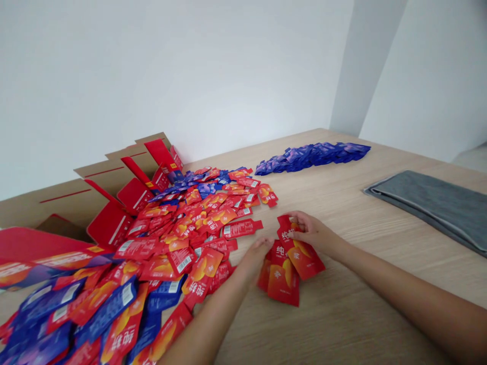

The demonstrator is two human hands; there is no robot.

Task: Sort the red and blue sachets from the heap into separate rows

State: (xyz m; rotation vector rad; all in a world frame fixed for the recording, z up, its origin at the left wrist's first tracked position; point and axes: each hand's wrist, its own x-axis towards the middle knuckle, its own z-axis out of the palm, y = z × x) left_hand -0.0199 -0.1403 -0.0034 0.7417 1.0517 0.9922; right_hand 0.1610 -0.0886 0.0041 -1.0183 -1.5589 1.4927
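My right hand (310, 233) is closed on the top end of a red sachet (302, 256), which lies on a small stack of red sachets (283, 281) on the wooden table (342, 314). My left hand (253, 258) rests at the left side of that stack, its fingers curled against the sachets. Just left of both hands spreads a big loose heap of red and blue sachets (171, 243).
Flattened cardboard cartons with red flaps (125, 187) lie behind the heap by the white wall. A row of blue sachets (312, 154) sits at the far side of the table. A folded grey cloth (433, 203) lies at the right.
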